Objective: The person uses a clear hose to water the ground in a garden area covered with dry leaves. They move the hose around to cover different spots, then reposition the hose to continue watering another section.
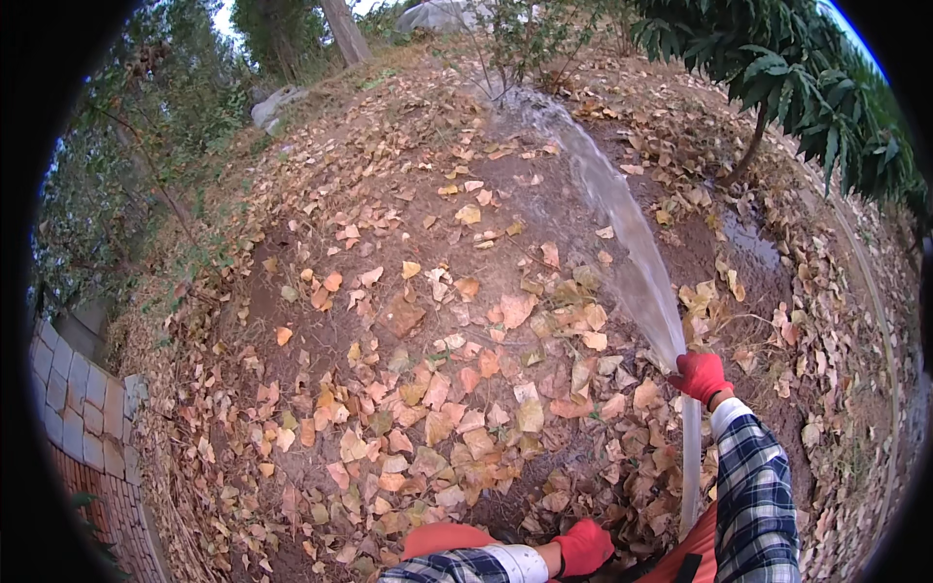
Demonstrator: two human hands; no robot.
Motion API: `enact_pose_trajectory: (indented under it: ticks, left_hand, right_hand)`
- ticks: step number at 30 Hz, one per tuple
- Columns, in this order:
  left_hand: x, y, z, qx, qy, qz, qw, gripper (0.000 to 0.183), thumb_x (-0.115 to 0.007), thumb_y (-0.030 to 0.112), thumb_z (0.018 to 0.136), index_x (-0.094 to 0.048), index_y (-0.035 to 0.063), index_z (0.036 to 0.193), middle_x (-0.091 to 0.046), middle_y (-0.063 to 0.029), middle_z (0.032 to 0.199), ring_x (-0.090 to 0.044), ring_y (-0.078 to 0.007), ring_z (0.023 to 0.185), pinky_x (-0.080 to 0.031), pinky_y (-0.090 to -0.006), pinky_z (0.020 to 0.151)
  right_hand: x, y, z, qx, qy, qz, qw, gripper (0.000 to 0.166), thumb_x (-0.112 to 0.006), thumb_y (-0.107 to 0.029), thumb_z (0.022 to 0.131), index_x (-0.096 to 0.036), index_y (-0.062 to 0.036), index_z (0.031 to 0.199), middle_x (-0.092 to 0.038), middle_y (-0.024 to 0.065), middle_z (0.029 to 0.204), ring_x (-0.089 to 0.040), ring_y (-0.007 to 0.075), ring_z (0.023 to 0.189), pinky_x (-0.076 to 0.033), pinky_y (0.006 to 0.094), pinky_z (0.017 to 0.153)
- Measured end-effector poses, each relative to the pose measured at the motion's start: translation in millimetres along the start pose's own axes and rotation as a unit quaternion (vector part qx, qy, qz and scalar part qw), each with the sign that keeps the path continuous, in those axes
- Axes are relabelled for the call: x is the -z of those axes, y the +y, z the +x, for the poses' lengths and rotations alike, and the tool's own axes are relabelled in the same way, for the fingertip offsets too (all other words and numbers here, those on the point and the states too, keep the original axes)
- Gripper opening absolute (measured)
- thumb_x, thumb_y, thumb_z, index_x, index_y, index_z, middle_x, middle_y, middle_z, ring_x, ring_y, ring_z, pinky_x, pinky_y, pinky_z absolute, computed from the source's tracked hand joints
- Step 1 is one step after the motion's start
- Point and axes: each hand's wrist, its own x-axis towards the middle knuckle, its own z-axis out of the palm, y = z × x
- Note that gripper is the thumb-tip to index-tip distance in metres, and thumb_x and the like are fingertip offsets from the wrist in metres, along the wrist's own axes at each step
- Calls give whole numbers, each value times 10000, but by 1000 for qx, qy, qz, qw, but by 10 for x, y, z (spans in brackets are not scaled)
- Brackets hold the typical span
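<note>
My right hand (pixel 701 377), in a red glove, grips a pale, translucent hose (pixel 691 459) near its mouth. From there a broad stream of water (pixel 630 226) arcs up the slope and lands at the foot of a thin leafy shrub (pixel 503 55). My left hand (pixel 585 547), also red-gloved, is low in the view near my knees, its fingers curled; whether it holds anything is hidden. Dry fallen leaves (pixel 517 310) lie over the brown soil around both hands.
A small tree (pixel 754 142) with drooping green leaves stands at the upper right, beside a wet patch (pixel 751 237). A long thin hose or pipe (pixel 878 306) runs down the right side. Stone and brick paving (pixel 87 401) borders the left. A rock-like pale lump (pixel 277 108) lies at the upper left.
</note>
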Motion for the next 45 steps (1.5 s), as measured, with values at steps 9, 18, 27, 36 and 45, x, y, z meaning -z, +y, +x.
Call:
enact_pose_trajectory:
  ticks: [9, 18, 27, 36, 45]
  left_hand:
    - [-38, -10, -9, 0, 11, -26, 1000, 163, -502, 210, 701, -625, 135, 625, -610, -88, 619, -599, -270, 556, -421, -396, 463]
    - [1, 3, -2, 6, 8, -29, 1000, 166, -501, 209, 706, -630, 135, 633, -614, -87, 627, -603, -271, 563, -428, -393, 470]
    - [361, 59, -36, 8, -46, -9, 999, 163, -507, 212, 705, -640, 134, 654, -617, -87, 632, -608, -270, 570, -441, -386, 478]
    - [82, 9, -20, 3, 14, -42, 999, 157, -513, 215, 701, -632, 135, 637, -603, -91, 609, -596, -280, 550, -433, -389, 472]
    - [31, -9, -18, 13, 19, -72, 997, 164, -517, 210, 688, -629, 123, 606, -601, -101, 595, -595, -284, 545, -437, -392, 474]
  right_hand:
    - [-10, 17, -1, 4, 13, -2, 1000, 351, -627, -424, 669, -599, -79, 727, -605, 125, 751, -591, 324, 704, -457, 426, 621]
    - [78, -18, -16, -14, -17, -7, 1000, 357, -617, -433, 681, -610, -84, 754, -610, 128, 777, -597, 318, 732, -463, 424, 635]
    - [47, 44, -32, -7, 7, 1, 1000, 343, -640, -418, 656, -605, -83, 724, -603, 129, 723, -588, 331, 692, -461, 425, 619]
    - [22, 76, -33, 3, 13, 2, 1000, 360, -633, -433, 665, -601, -80, 729, -602, 125, 738, -590, 326, 696, -461, 419, 618]
    - [72, 56, -21, -18, -14, 0, 1000, 354, -625, -432, 674, -611, -83, 733, -614, 123, 764, -598, 314, 722, -469, 420, 632]
